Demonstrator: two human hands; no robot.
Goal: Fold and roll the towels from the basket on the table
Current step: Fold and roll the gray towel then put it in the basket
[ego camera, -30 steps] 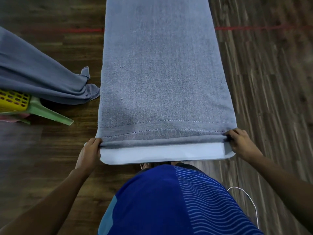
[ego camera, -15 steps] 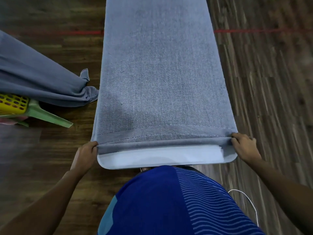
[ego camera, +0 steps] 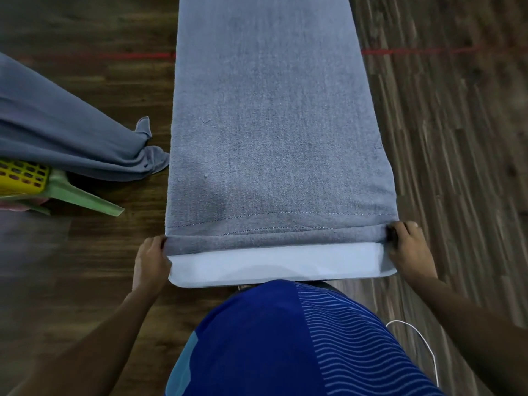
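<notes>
Starting the roll at the near hem of the grey towel

Nearest, the left hand (ego camera: 151, 262) and right hand (ego camera: 407, 250) are each pinching an end of the hem of the grey towel (ego camera: 274, 132), which is lying lengthwise on the narrow table (ego camera: 274, 267) (its pale near edge is showing bare). Rolling well probably means turning both ends evenly and keeping the sides aligned. Farther left, another towel (ego camera: 57, 138) is draping over the yellow basket (ego camera: 23, 177); the basket's contents and the towel's far end are cut off.
</notes>
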